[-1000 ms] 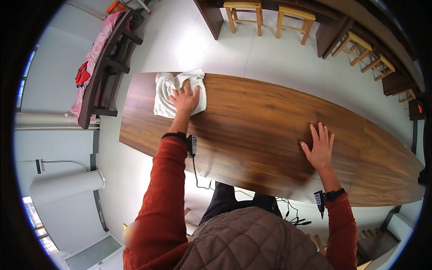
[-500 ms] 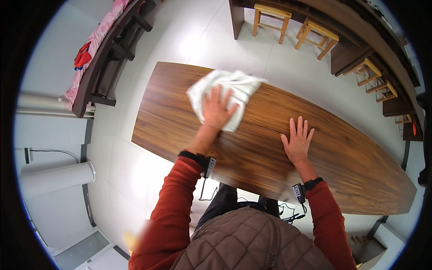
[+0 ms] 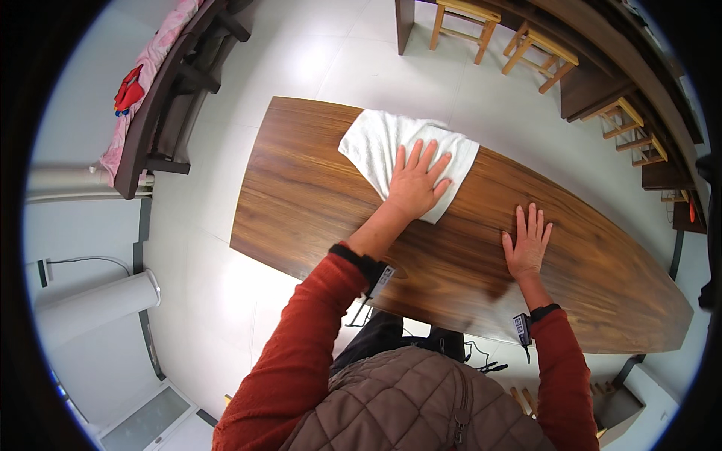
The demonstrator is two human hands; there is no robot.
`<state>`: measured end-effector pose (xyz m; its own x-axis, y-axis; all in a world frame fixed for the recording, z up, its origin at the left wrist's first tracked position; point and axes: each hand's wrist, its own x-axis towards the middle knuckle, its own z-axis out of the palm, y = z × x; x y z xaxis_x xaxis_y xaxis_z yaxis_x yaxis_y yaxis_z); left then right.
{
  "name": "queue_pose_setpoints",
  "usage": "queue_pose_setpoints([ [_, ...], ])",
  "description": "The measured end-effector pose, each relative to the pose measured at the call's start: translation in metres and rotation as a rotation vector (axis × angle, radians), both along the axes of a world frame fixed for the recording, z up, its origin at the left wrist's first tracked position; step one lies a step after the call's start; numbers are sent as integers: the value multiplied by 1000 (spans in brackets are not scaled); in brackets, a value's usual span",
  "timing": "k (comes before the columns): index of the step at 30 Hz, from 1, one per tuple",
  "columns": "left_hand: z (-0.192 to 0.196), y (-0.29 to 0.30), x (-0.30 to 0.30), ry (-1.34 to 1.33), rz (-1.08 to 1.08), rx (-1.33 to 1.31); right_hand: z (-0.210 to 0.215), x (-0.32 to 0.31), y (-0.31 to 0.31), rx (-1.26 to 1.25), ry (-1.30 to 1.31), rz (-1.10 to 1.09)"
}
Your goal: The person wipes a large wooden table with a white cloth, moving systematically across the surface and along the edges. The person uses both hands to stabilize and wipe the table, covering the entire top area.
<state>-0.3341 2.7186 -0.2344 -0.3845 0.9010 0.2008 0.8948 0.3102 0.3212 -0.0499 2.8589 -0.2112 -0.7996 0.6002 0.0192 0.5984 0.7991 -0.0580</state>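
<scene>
My left hand (image 3: 418, 180) lies flat with spread fingers on a white cloth (image 3: 373, 141), pressing it to the brown wooden tabletop (image 3: 301, 173). The cloth is partly bunched and reaches the table's far edge. To the right, my right hand (image 3: 528, 242) rests palm down on the bare wood, fingers extended and holding nothing. Each wrist wears a black band with a small dark device on it.
Wooden stools (image 3: 541, 54) stand by a dark counter at the back right. A dark bench with a pink cover (image 3: 154, 56) and a red item (image 3: 129, 92) is at the far left. Black cables (image 3: 481, 359) hang near the table's front edge.
My left hand and the cloth have slid to the right along the far side of the table. The right hand has also shifted slightly right and stays flat on the wood.
</scene>
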Motion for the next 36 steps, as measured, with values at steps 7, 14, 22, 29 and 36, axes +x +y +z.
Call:
queue_pose_setpoints([
  [7,13,-110,-106,200,489,-379,3,2,0,3,-14,0],
  [14,0,-88,-214,38,762,-249,1,2,0,0,-28,-7],
  [22,-1,-95,-108,146,259,-159,-3,2,0,47,-38,0],
  [29,6,-147,-182,200,561,-394,-5,4,2,57,2,31],
  [36,5,-112,-259,103,633,-393,-2,5,2,49,-11,38],
])
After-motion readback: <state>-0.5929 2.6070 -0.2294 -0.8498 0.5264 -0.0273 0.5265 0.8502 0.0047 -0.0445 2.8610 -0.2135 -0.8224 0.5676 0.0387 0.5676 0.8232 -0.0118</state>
